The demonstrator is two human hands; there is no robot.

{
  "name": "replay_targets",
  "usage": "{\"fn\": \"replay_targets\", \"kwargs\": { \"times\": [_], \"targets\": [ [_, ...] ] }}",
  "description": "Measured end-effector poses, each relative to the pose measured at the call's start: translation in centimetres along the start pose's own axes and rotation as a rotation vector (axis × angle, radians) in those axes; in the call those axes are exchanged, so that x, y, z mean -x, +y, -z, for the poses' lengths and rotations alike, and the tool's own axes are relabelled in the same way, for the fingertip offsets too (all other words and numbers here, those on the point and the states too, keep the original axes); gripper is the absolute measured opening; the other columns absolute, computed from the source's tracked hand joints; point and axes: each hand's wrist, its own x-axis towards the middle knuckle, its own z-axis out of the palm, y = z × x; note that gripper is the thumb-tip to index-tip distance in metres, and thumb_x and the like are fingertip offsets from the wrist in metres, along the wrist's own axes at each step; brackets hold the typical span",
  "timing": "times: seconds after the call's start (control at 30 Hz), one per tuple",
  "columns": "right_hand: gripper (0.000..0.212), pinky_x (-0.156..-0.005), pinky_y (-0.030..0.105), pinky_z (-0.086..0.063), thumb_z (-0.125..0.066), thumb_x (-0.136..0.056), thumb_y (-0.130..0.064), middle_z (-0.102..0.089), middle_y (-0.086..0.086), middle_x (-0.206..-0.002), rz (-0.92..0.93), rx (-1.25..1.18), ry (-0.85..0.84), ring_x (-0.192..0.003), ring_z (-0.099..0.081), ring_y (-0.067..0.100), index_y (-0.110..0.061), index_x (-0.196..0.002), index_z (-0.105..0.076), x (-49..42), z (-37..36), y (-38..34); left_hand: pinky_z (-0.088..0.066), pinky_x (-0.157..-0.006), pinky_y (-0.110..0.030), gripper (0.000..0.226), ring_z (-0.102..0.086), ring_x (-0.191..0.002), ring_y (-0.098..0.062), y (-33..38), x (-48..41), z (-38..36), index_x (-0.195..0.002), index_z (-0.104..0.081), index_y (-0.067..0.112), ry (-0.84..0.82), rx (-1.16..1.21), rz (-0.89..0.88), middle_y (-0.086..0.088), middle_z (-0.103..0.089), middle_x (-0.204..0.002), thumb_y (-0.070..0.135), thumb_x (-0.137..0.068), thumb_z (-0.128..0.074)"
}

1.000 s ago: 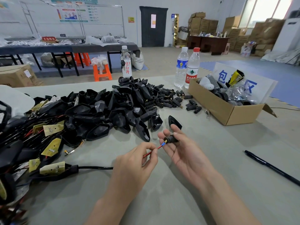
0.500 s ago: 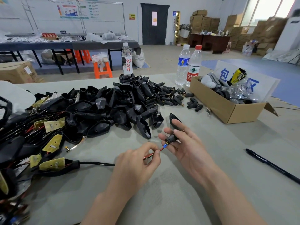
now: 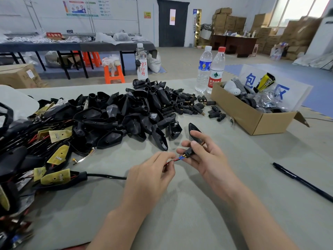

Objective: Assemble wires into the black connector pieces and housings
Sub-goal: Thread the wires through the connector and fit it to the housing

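Observation:
My right hand (image 3: pixel 205 157) grips a small black connector piece (image 3: pixel 188 152) between thumb and fingers, with a copper spring showing at its far end. My left hand (image 3: pixel 153 175) pinches thin red and black wires (image 3: pixel 171 161) whose blue-sleeved tip meets the connector's near end. A black cable (image 3: pixel 106 176) runs left from under my left hand to a black housing holding a yellow circuit board (image 3: pixel 55 178). A big heap of black housings (image 3: pixel 126 116) lies behind the hands, and small black connector pieces (image 3: pixel 187 103) lie to its right.
An open cardboard box (image 3: pixel 252 116) of parts stands at the right, with two water bottles (image 3: pixel 210 69) behind it and a third bottle (image 3: pixel 142 64) at the table's far edge. A black pen (image 3: pixel 302 182) lies right of my right arm. Wired housings with boards (image 3: pixel 27 145) crowd the left.
The connector has turned in my right hand so the spring end now shows, and both hands have shifted slightly away from me. The wire tip stays at the connector's end.

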Motion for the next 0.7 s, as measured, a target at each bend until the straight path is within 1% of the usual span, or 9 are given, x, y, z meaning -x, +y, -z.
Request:
{"fn": "replay_targets", "kwargs": {
  "times": [0.03,0.1,0.17,0.2,0.3,0.47,0.57,0.67,0.7],
  "targets": [
    [0.023,-0.075,0.027,-0.059,-0.050,-0.103,-0.009,-0.074,0.007,-0.097,0.001,-0.014,-0.001,-0.096,-0.074,0.027,-0.015,-0.124,-0.058,0.04,-0.03,0.04,-0.045,-0.047,-0.023,0.021,-0.055,-0.062,-0.001,-0.01,-0.03,-0.02,-0.108,-0.067,0.035,0.006,0.000,-0.020,0.020,-0.058,-0.080,0.030,-0.093,-0.054],
    [0.024,-0.075,0.027,-0.059,-0.052,-0.102,-0.009,-0.074,0.008,-0.097,-0.004,-0.048,-0.003,-0.097,-0.074,0.028,-0.014,-0.124,-0.058,0.12,-0.08,0.09,-0.044,-0.043,-0.027,0.027,-0.041,-0.055,-0.003,-0.04,-0.17,0.06,-0.116,-0.069,0.034,0.018,-0.033,-0.063,0.017,-0.049,-0.076,0.028,-0.095,-0.054],
    [0.025,-0.076,0.028,-0.059,-0.052,-0.101,-0.009,-0.074,0.011,-0.099,-0.012,-0.077,-0.011,-0.098,-0.073,0.030,-0.012,-0.125,-0.057,0.18,-0.14,0.16,-0.043,-0.038,-0.031,0.027,-0.030,-0.054,-0.003,-0.17,-0.23,0.19,-0.113,-0.072,0.031,0.039,-0.071,-0.103,0.012,-0.046,-0.070,0.031,-0.096,-0.051],
    [0.025,-0.076,0.028,-0.059,-0.052,-0.101,-0.009,-0.073,0.012,-0.100,-0.019,-0.089,-0.014,-0.098,-0.073,0.030,-0.010,-0.126,-0.057,0.21,-0.19,0.17,-0.042,-0.037,-0.032,0.027,-0.030,-0.053,-0.004,-0.23,-0.24,0.23,-0.112,-0.073,0.030,0.045,-0.082,-0.115,0.010,-0.047,-0.068,0.034,-0.097,-0.050],
    [0.026,-0.076,0.029,-0.060,-0.052,-0.101,-0.009,-0.072,0.016,-0.104,-0.037,-0.112,-0.019,-0.100,-0.073,0.032,-0.009,-0.127,-0.056,0.31,-0.33,0.20,-0.043,-0.038,-0.032,0.029,-0.037,-0.052,-0.003,-0.41,-0.18,0.33,-0.110,-0.074,0.030,0.045,-0.058,-0.119,0.008,-0.050,-0.067,0.040,-0.099,-0.049],
    [0.025,-0.074,0.029,-0.060,-0.051,-0.101,-0.009,-0.073,0.014,-0.100,-0.066,-0.168,-0.017,-0.097,-0.074,0.030,-0.008,-0.125,-0.056,0.44,-0.58,0.26,-0.043,-0.043,-0.028,0.023,-0.035,-0.057,-0.001,-0.61,-0.14,0.02,-0.107,-0.073,0.030,0.069,0.017,-0.082,0.014,-0.042,-0.072,0.039,-0.098,-0.054],
    [0.024,-0.073,0.028,-0.060,-0.052,-0.101,-0.010,-0.072,0.017,-0.102,-0.089,-0.181,-0.014,-0.097,-0.074,0.030,-0.008,-0.125,-0.057,0.50,-0.68,0.24,-0.044,-0.053,-0.021,0.020,-0.044,-0.065,0.003,-0.63,-0.11,-0.13,-0.107,-0.071,0.029,0.052,0.015,-0.061,0.016,-0.057,-0.086,0.036,-0.100,-0.054],
    [0.024,-0.073,0.029,-0.060,-0.052,-0.101,-0.009,-0.070,0.020,-0.105,-0.102,-0.204,-0.012,-0.094,-0.074,0.029,-0.006,-0.125,-0.056,0.49,-0.85,0.21,-0.052,-0.060,-0.028,0.019,-0.063,-0.083,-0.001,-0.72,-0.09,-0.38,-0.109,-0.069,0.025,0.061,-0.001,-0.081,0.018,-0.068,-0.099,0.030,-0.101,-0.053],
    [0.024,-0.073,0.029,-0.060,-0.052,-0.101,-0.009,-0.070,0.021,-0.106,-0.105,-0.213,-0.013,-0.093,-0.074,0.029,-0.006,-0.125,-0.056,0.50,-0.91,0.21,-0.053,-0.062,-0.030,0.018,-0.066,-0.089,-0.003,-0.75,-0.07,-0.46,-0.109,-0.069,0.024,0.064,0.004,-0.086,0.018,-0.069,-0.103,0.028,-0.101,-0.053]
  ]
}}
